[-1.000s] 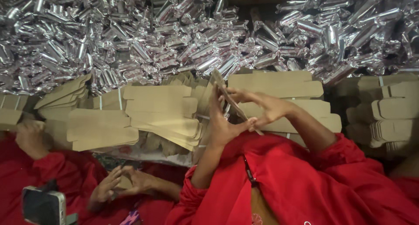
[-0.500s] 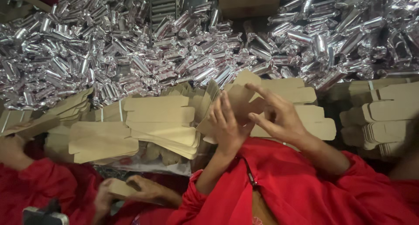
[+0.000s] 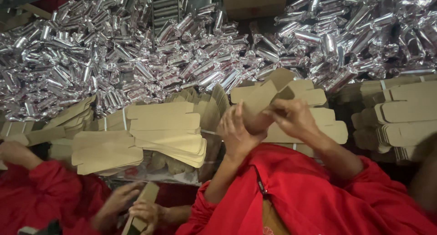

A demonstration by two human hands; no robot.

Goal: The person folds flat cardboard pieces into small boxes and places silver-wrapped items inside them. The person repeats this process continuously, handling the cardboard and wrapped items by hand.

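now the flat cardboard carton (image 3: 261, 103) is popped half open between our hands, above the carton stacks (image 3: 164, 130). left hand (image 3: 236, 132) cups its base, right hand (image 3: 291, 116) pinches a flap; foil packs (image 3: 136, 66) lie beyond.

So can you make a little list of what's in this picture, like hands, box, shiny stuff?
left hand: holds box, from below
right hand: holds box, on its right side
box: brown card, partly folded, flaps up
flat boxes: piled left and right of the hands
silver packs: big heap behind
other hands: hold another card piece, bottom left
sleeves: red
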